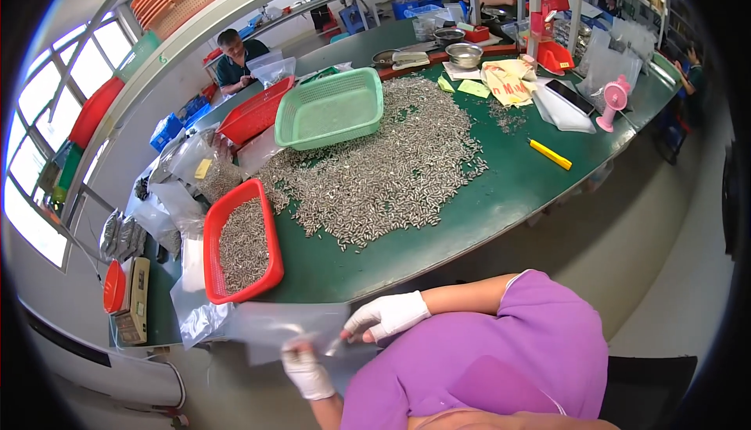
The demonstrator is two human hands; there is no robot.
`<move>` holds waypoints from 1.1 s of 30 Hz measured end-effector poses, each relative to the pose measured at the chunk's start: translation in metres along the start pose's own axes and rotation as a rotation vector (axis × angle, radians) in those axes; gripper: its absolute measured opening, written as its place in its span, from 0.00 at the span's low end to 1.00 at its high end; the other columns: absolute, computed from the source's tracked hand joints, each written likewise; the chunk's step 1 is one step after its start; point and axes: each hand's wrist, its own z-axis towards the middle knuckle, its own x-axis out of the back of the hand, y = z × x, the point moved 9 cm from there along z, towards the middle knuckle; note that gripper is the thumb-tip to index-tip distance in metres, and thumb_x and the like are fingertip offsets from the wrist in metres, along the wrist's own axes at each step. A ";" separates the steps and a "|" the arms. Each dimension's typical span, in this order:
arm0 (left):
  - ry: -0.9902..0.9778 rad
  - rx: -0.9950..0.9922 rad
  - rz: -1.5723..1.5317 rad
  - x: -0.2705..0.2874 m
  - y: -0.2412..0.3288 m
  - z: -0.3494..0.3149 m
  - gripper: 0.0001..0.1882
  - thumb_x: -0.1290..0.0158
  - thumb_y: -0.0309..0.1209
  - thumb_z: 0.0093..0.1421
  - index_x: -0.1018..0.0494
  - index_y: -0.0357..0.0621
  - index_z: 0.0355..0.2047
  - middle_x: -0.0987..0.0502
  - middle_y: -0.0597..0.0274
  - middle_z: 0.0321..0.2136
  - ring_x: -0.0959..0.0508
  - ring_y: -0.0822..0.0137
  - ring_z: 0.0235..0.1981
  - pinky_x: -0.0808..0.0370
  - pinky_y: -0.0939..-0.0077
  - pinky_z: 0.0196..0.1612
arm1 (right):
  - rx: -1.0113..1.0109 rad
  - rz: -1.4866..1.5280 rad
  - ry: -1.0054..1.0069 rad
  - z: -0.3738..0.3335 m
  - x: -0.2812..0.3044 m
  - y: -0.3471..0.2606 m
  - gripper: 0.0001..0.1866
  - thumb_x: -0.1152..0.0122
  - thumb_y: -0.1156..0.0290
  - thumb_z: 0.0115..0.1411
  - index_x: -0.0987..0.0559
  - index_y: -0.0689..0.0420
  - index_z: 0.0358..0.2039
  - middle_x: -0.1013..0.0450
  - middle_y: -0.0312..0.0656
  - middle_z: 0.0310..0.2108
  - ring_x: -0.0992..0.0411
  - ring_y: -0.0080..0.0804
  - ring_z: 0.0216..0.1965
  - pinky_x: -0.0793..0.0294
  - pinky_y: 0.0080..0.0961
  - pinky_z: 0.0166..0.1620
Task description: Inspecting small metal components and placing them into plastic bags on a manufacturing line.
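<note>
A clear plastic bag (270, 324) hangs in front of me at the table's near edge, smeared by motion. My left hand (307, 371), in a white glove with bare fingertips, pinches the bag's lower side. At the bag's right edge is my right hand (391, 316), gloved the same way, its fingers curled and closed on that edge. A small pale streak shows beneath the right fingertips; I cannot make out what it is. Just beyond the bag stands a red basket (276, 262) partly filled with small metal pins (244, 246).
A wide heap of metal pins (375, 179) covers the green table (485, 223), with a green basket (328, 140) at its far side. A yellow cutter knife (550, 154), pink fan (614, 101) and phone (571, 97) lie right. A scale (134, 301) stands left. A person (237, 62) sits beyond.
</note>
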 end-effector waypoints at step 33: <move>-0.531 0.105 1.177 -0.092 -0.105 -0.032 0.10 0.48 0.35 0.50 0.26 0.42 0.28 0.24 0.49 0.27 0.24 0.47 0.32 0.26 0.61 0.35 | -0.290 -0.539 0.159 -0.011 0.004 0.081 0.19 0.50 0.54 0.58 0.23 0.58 0.32 0.26 0.52 0.31 0.28 0.52 0.35 0.29 0.40 0.39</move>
